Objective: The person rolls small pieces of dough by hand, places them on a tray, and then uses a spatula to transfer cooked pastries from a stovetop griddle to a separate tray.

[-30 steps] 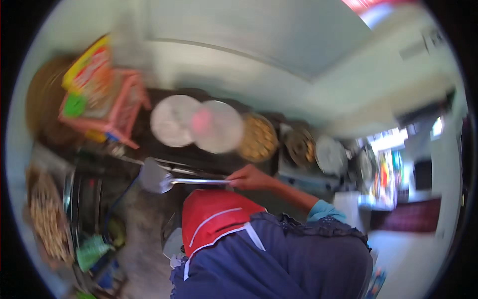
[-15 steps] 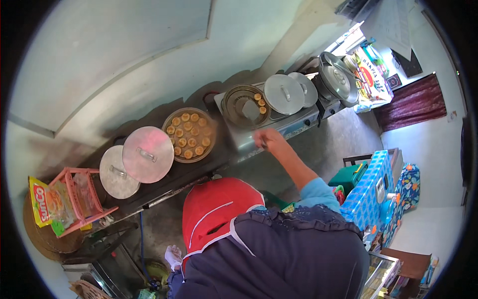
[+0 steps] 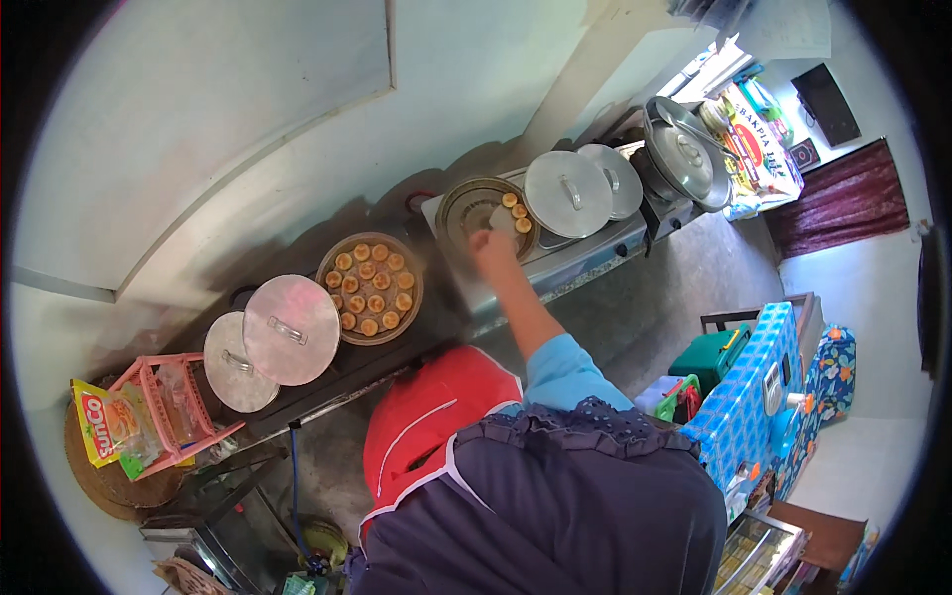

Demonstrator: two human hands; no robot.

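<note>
My right hand [image 3: 489, 252] reaches over the near rim of a round pan [image 3: 451, 201] on the stove, its fingers closed and smeared by motion. It seems to grip a spatula, whose flat pale blade [image 3: 504, 219] shows inside the pan; the handle is hidden by the hand. Three small browned round pastries [image 3: 521, 211] sit along the pan's right side. To the left, a second round pan [image 3: 416, 315] holds several browned pastries [image 3: 381, 282], spaced apart. My left hand is out of sight.
Two metal lids [image 3: 290, 315] overlap left of the full pan; two more lids [image 3: 555, 193] lie right of the other pan. Farther right stands a large lidded pot [image 3: 684, 164]. A pink plastic rack [image 3: 183, 407] stands at the left end. My red apron [image 3: 416, 426] is near the counter edge.
My right hand has moved left and closer to the pan, and the spatula blade has shifted slightly with it. A pale shape beside my apron at lower left is no longer visible.
</note>
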